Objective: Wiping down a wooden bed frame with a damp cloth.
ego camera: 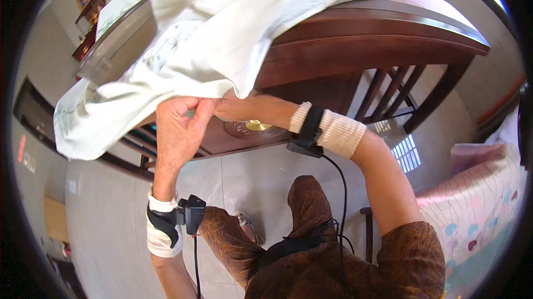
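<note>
A white cloth [216, 41] with a faint leaf pattern lies in folds over the dark wooden table [374, 36] and hangs down past its near edge. My left hand [181, 120] pinches the cloth's lower edge between thumb and fingers. Right beside it, my right hand [233, 105] is at the same edge, its fingers partly hidden behind the cloth and my left thumb; I cannot tell how firmly it grips. Both wrists wear white knitted bands with black strapped devices.
A clear plastic-like sheet or lid [120, 41] stands at the left of the cloth. Slatted wooden legs [387, 90] support the table's right end. At the lower right is a patterned pink fabric [466, 215]. Black cables [343, 199] hang from the wrist devices.
</note>
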### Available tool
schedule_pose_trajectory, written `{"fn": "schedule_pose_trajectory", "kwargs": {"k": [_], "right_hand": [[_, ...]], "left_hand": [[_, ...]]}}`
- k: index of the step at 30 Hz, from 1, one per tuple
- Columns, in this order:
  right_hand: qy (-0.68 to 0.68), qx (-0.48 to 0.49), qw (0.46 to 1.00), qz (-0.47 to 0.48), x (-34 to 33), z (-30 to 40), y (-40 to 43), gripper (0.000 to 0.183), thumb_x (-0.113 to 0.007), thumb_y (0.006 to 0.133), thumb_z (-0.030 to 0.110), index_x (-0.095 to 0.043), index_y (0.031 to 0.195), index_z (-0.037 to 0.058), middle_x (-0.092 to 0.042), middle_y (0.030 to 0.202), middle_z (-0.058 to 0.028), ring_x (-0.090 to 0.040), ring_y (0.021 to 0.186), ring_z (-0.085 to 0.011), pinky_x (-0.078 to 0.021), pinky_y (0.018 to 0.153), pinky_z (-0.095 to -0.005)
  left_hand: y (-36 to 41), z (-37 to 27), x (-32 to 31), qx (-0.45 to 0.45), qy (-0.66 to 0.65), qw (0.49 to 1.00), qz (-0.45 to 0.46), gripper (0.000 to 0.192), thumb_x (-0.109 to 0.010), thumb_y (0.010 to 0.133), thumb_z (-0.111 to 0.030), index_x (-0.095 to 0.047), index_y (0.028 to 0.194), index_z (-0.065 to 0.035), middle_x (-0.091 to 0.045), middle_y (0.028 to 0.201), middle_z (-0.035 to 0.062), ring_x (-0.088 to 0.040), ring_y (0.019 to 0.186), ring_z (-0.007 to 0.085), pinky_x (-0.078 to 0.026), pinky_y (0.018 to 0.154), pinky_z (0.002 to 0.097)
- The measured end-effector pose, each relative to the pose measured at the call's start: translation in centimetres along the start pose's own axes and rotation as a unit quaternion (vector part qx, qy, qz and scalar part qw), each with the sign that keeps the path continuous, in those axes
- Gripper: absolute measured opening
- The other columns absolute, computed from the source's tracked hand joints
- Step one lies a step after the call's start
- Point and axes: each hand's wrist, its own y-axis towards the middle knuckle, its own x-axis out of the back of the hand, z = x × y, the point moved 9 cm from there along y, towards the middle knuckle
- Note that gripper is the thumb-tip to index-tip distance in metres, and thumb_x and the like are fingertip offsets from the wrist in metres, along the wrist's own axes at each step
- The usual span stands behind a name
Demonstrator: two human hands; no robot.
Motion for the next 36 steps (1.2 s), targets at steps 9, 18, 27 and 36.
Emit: {"fn": "schedule_pose_trajectory", "kwargs": {"k": [9,18,27,36], "right_hand": [[0.104,-0.135,0.982,0.081,5.1,-13.2,-16.8,0.02,-0.055,0.071,0.024,-0.064,0.086,0.0146,-0.055,0.078,-0.0028,-0.051,0.089,-0.0229,-0.0288,0.098,-0.0495],[-0.02,-0.403,0.893,0.197,9.9,-25.4,-32.3,0.058,-0.059,0.075,0.025,-0.04,0.126,0.0056,-0.053,0.085,-0.0173,-0.049,0.089,-0.033,-0.0274,0.098,-0.0521],[-0.054,-0.581,0.802,0.125,13.6,-37.2,-46.0,0.042,-0.051,0.077,0.011,-0.041,0.115,-0.0047,-0.039,0.117,-0.0273,-0.04,0.108,-0.041,-0.0309,0.096,-0.0444],[-0.09,-0.462,0.88,0.056,13.5,-34.3,-37.2,0.03,-0.047,0.077,0.016,-0.053,0.1,-0.0015,-0.05,0.108,-0.0232,-0.036,0.107,-0.044,-0.0205,0.095,-0.0549]], "left_hand": [[0.2,-1.9,-11.0,-0.056,-0.046,0.984,0.162,0.018,-0.063,0.078,-0.012,-0.063,0.092,-0.0002,-0.063,0.08,0.0062,-0.056,0.068,0.0098,-0.045,0.062,0.0231],[4.1,-2.7,-18.1,-0.052,-0.065,0.989,0.123,0.022,-0.063,0.078,-0.019,-0.064,0.082,0.0027,-0.063,0.066,0.0092,-0.059,0.06,0.0137,-0.046,0.059,0.0259],[5.2,-0.6,-17.8,0.058,-0.125,0.982,0.133,0.024,-0.062,0.078,-0.018,-0.065,0.076,0.0049,-0.063,0.064,0.0084,-0.06,0.058,0.0118,-0.047,0.058,0.0234],[5.6,-1.1,-18.0,0.034,-0.015,0.988,0.152,0.025,-0.062,0.079,-0.021,-0.065,0.077,0.0041,-0.065,0.069,0.0083,-0.061,0.062,0.0119,-0.048,0.06,0.0237]]}}
